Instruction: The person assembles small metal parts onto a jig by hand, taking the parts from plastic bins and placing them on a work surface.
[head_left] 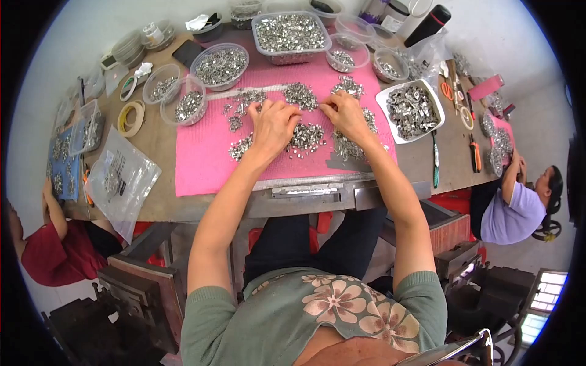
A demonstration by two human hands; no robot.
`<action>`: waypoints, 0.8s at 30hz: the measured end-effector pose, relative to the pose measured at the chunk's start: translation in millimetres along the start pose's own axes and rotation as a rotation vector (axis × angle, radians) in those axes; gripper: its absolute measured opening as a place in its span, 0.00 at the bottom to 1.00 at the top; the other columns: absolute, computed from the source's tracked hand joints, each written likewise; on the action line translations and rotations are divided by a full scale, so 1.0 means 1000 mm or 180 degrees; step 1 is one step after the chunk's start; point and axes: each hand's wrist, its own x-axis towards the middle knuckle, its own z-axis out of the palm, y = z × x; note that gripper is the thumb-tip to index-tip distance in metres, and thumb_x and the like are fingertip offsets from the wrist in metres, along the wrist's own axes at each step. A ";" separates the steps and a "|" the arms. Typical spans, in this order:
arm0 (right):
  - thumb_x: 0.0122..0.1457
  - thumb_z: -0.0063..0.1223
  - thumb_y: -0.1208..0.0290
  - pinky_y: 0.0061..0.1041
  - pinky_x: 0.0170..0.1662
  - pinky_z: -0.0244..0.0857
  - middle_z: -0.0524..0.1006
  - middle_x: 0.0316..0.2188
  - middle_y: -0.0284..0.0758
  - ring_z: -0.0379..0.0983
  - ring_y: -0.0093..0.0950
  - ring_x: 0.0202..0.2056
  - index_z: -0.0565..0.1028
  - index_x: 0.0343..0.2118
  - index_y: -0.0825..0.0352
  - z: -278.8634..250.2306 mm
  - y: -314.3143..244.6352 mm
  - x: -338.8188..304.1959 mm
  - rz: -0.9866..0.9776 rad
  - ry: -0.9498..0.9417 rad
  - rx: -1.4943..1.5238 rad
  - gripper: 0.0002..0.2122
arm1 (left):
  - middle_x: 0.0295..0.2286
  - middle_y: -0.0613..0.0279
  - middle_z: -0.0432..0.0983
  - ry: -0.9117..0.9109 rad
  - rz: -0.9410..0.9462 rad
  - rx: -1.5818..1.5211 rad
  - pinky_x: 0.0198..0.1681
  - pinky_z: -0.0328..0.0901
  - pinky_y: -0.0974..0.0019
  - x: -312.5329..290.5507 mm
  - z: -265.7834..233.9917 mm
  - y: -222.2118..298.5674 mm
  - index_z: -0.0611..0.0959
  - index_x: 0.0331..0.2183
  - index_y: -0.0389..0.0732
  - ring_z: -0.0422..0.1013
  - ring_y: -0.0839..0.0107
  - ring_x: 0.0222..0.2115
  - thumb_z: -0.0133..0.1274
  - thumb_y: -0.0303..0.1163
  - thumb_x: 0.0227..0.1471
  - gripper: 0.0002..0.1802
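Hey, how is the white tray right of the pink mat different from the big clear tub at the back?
The white tray is opaque, while the clear tub shows its contents through its wall. The tray is squarish; the tub is more rectangular. The metal pieces in the tray look darker overall, those in the tub brighter. Both are open on top and hold many small metal pieces.

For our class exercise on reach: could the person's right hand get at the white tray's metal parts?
Probably yes: the right hand is close by, and the white tray to its right is uncovered, with only low metal piles between.
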 end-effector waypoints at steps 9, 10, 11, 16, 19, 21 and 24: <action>0.53 0.60 0.76 0.43 0.38 0.70 0.76 0.27 0.45 0.75 0.46 0.31 0.77 0.30 0.72 0.005 -0.002 -0.007 -0.0549 0.0371 -0.0029 0.05 | 0.30 0.69 0.77 -0.0513 0.0803 0.0319 0.56 0.51 0.41 0.018 -0.010 -0.001 0.87 0.34 0.52 0.71 0.64 0.41 0.61 0.37 0.53 0.05; 0.53 0.58 0.76 0.40 0.37 0.71 0.78 0.27 0.45 0.77 0.43 0.31 0.76 0.31 0.72 0.001 -0.004 -0.009 -0.0503 0.0311 -0.0048 0.05 | 0.31 0.69 0.77 -0.0545 0.0869 0.0373 0.56 0.51 0.40 0.017 -0.010 -0.001 0.86 0.34 0.52 0.71 0.64 0.42 0.60 0.38 0.54 0.05; 0.53 0.58 0.76 0.40 0.37 0.71 0.78 0.27 0.45 0.77 0.43 0.31 0.76 0.31 0.72 -0.004 -0.006 -0.016 -0.0465 0.0300 -0.0041 0.05 | 0.31 0.69 0.77 -0.0581 0.0869 0.0355 0.56 0.51 0.40 0.015 -0.009 0.000 0.86 0.34 0.52 0.71 0.64 0.42 0.60 0.38 0.54 0.05; 0.58 0.58 0.76 0.23 0.40 0.71 0.82 0.31 0.36 0.78 0.21 0.34 0.78 0.35 0.72 -0.046 -0.046 -0.082 0.0363 -0.0288 0.1092 0.05 | 0.33 0.69 0.77 -0.0547 0.0943 0.0410 0.58 0.50 0.40 0.016 -0.005 0.000 0.86 0.33 0.50 0.71 0.65 0.43 0.59 0.37 0.55 0.05; 0.58 0.61 0.73 0.23 0.39 0.71 0.81 0.29 0.33 0.76 0.20 0.32 0.78 0.34 0.74 -0.042 -0.051 -0.133 0.0570 -0.0240 0.1939 0.08 | 0.33 0.69 0.77 -0.0522 0.0958 0.0399 0.58 0.50 0.43 0.017 0.001 -0.003 0.85 0.32 0.47 0.71 0.65 0.43 0.59 0.37 0.55 0.06; 0.59 0.59 0.76 0.24 0.44 0.70 0.81 0.34 0.35 0.76 0.21 0.37 0.77 0.35 0.72 -0.035 -0.051 -0.156 0.0300 -0.0123 0.1874 0.05 | 0.32 0.68 0.78 -0.0370 0.0843 0.0204 0.57 0.51 0.47 0.016 0.003 -0.005 0.85 0.32 0.48 0.72 0.65 0.42 0.59 0.38 0.55 0.06; 0.60 0.59 0.78 0.26 0.50 0.67 0.80 0.39 0.36 0.75 0.24 0.44 0.77 0.36 0.72 -0.025 -0.055 -0.175 0.0425 -0.0194 0.2111 0.04 | 0.31 0.67 0.78 -0.0360 0.0842 0.0192 0.55 0.51 0.50 0.016 0.002 -0.007 0.85 0.33 0.47 0.72 0.65 0.41 0.59 0.38 0.55 0.07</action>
